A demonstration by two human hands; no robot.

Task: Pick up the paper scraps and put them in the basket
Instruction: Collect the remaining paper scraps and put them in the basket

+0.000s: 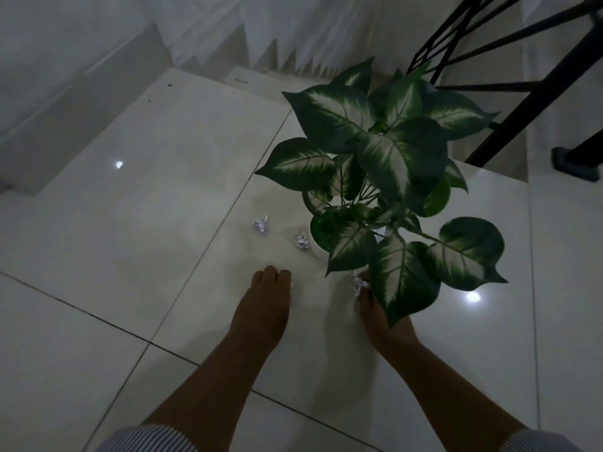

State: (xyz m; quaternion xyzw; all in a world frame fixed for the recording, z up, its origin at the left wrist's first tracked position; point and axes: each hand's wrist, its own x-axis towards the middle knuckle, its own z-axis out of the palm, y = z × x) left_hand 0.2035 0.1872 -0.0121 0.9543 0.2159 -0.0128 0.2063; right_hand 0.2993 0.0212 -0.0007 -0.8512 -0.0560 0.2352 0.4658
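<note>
Two crumpled paper scraps lie on the pale floor tiles, one [261, 225] out in the open and another [301, 240] against the plant's white pot [315, 251]. A third scrap [359, 283] is pinched at the fingertips of my right hand [375, 316], which a big leaf partly covers. My left hand [264, 305] hovers low over the floor to the left with its fingers curled shut. A sliver of white shows at its right edge, and what it is cannot be told. No basket is in view.
A potted plant with large green-and-white leaves [385, 164] spreads over the right side of the floor. A black metal railing [509, 93] stands at the back right. Stairs [81, 102] rise at the left, and more steps run along the back.
</note>
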